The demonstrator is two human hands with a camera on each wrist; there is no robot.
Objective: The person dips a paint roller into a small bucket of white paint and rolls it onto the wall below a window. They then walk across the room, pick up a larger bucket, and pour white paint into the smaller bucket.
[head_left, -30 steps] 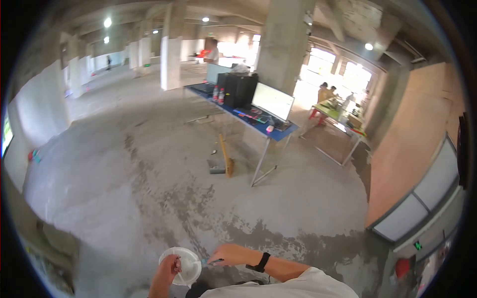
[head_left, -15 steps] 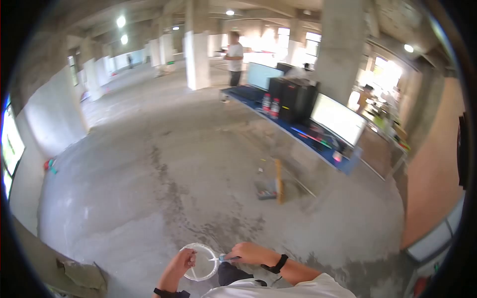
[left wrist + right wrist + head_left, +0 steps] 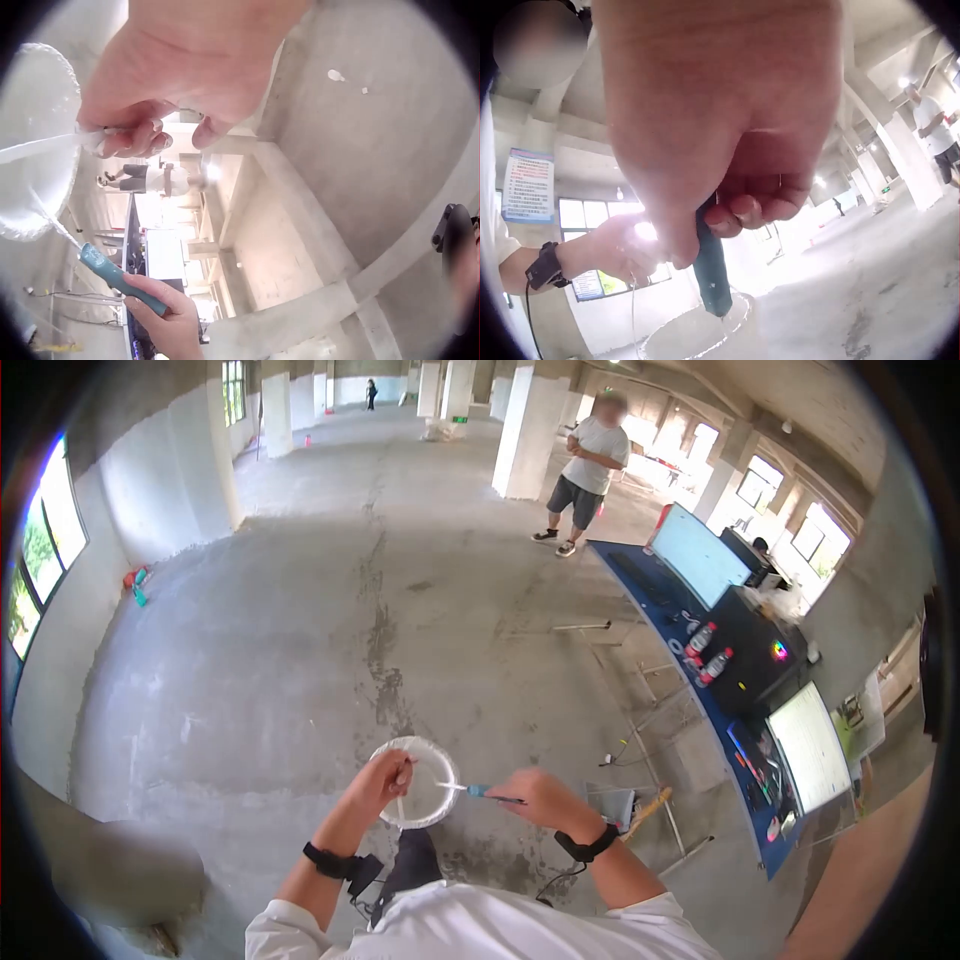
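A round white bucket [image 3: 455, 772] with a rough, white-crusted rim hangs in front of the person in the head view. My left hand [image 3: 386, 778] grips its handle [image 3: 45, 147], a white strip running down to the bucket. My right hand [image 3: 540, 798] holds a teal-handled tool [image 3: 476, 790], whose thin white-coated end reaches over the bucket's rim. In the left wrist view its teal grip [image 3: 112, 274] lies between thumb and fingers. The right wrist view shows fingers curled round the handle, which points down toward the bucket. What the bucket contains is washed out.
A blue-topped desk [image 3: 640, 572] with monitors, a black computer case [image 3: 750, 650] and bottles stands at the right. Beyond it stands a person in a white shirt [image 3: 598, 448]. A dustpan [image 3: 612, 806] lies beside the desk legs. Concrete floor [image 3: 260, 650] stretches ahead to pillars.
The head view has swung left, so desk and standing person now sit farther right and look nearer. Both hands, bucket and tool appear higher in the picture; both grips stay the same.
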